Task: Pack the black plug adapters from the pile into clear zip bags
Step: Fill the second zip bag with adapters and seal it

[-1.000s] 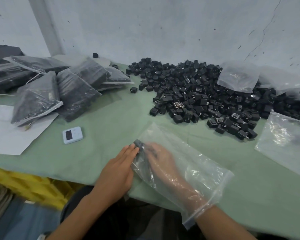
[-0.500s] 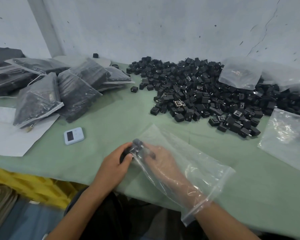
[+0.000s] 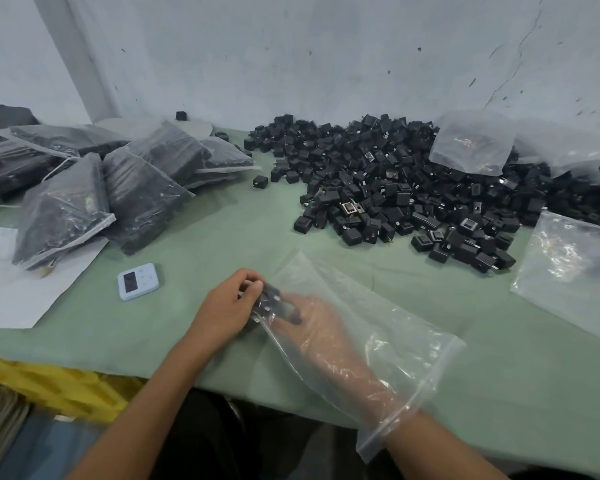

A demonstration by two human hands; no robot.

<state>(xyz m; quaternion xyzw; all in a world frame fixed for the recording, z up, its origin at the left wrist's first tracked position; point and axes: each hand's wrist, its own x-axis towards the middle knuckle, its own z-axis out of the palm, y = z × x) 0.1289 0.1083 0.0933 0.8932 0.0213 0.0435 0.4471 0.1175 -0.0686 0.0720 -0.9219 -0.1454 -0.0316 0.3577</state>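
At the far left of the frame a white paper sheet [image 3: 18,299] lay on the green table cover [image 3: 222,237], with yellow material [image 3: 49,386] below the table edge in the lower left. On and behind the sheet, in the upper left, leaned a heap of filled bags [image 3: 136,195], each dark with packed contents. Just right of the sheet, a small white and blue timer [image 3: 138,282] lay flat on the cover.

Near the lower centre, the left hand [image 3: 222,313] had its fingers curled tight around the closed end of the clear zip bag [image 3: 378,341], pinching it from outside. A few black plug adapters [image 3: 267,303] sat inside that end, pressed against the left fingers through the plastic. The bag ran down and to the right, with its open mouth around the right wrist. The right hand [image 3: 316,327] was wholly inside the bag, its fingers bent narrowly onto the adapters, though the plastic hazed the grip.

In the upper centre and right, the pile [image 3: 395,188] of loose adapters spread along the wall, well apart from both hands. An empty bag [image 3: 471,143] rested on top of the pile at the upper right. Another flat bag [image 3: 568,268] lay at the right edge, just beside the pile's near corner.
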